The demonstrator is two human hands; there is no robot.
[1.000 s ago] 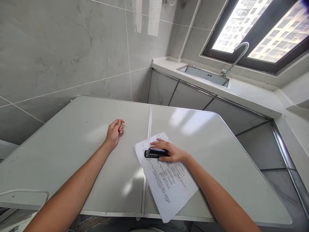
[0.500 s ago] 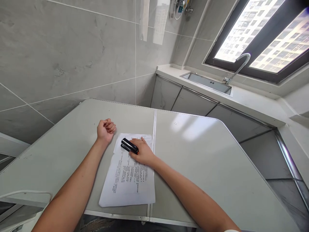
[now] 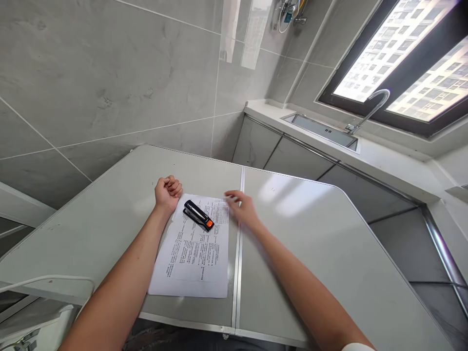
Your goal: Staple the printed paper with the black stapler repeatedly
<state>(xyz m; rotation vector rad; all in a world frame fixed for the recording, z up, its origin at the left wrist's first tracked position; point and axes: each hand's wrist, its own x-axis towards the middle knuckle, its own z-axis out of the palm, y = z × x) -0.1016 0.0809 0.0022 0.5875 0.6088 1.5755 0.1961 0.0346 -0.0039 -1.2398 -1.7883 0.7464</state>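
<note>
A black stapler (image 3: 198,216) with an orange patch at its near end lies on the upper part of printed paper sheets (image 3: 193,278). My left hand (image 3: 168,192) is curled into a fist on the table, right by the sheets' top left corner; nothing shows in it. Off to the right of the stapler, my right hand (image 3: 242,205) hovers near the top right edge of the sheets. Its fingers are apart, slightly blurred, and hold nothing.
The pale folding table (image 3: 300,253) has a metal seam (image 3: 237,273) just right of the sheets. A white cable (image 3: 47,279) crosses the left edge. Beyond stand a counter with a sink (image 3: 323,130), a faucet (image 3: 376,105) and a window.
My right hand has let go of the stapler and moved away to the right, leaving it on the sheets. My left fist stays closed, now nearer the sheets' corner. The view has shifted slightly.
</note>
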